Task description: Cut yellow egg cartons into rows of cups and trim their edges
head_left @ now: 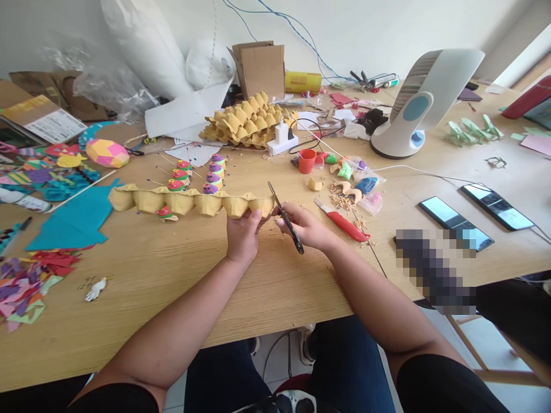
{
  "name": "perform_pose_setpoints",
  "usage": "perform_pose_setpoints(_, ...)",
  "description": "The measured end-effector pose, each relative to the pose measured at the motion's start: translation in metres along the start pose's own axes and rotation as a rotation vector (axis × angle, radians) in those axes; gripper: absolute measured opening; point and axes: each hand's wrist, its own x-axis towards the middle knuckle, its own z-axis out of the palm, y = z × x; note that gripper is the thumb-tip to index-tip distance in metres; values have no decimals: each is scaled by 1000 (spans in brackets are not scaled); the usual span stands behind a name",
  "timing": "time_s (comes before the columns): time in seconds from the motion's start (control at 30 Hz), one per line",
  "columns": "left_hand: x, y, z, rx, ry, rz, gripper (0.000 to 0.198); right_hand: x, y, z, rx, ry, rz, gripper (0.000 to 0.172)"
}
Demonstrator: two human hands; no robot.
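Observation:
My left hand (244,232) grips the right end of a long yellow egg-carton strip (178,202), made of several cups in a row and raised above the table. In my right hand (303,225) is a pair of dark scissors (289,221), upright at the strip's right end; I cannot tell whether the blades touch the carton. Behind the strip stand small painted carton cups, some red and green (179,172), others purple (214,173). One more red and green cup (165,213) shows below the strip. A red-handled knife (344,222) lies right of my right hand.
Stacked egg cartons (245,119) sit at the back beside a white power strip (283,144). A red cup (306,161), clay bags and shavings are ahead right, near a white fan (413,109). Two phones (456,222) lie at right. Blue paper (71,215) and scraps cover the left.

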Motion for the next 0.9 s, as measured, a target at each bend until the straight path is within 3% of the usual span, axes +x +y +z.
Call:
perform_pose_setpoints(0.37, 0, 0, 0, 25, -1, -5, 59, 3, 6, 8, 99, 40, -3, 44)
perform_pose_setpoints(0.5, 0, 0, 0, 29, 1, 1, 58, 3, 7, 8, 110, 67, 59, 47)
perform_pose_setpoints(0.7, -1, -1, -2, 38, 12, -3, 55, 3, 8, 3, 66, 206, 148, 48)
perform_pose_setpoints(0.9, 0, 0, -2, 26, -1, 11, 53, 1, 5, 2, -71, 195, 112, 46)
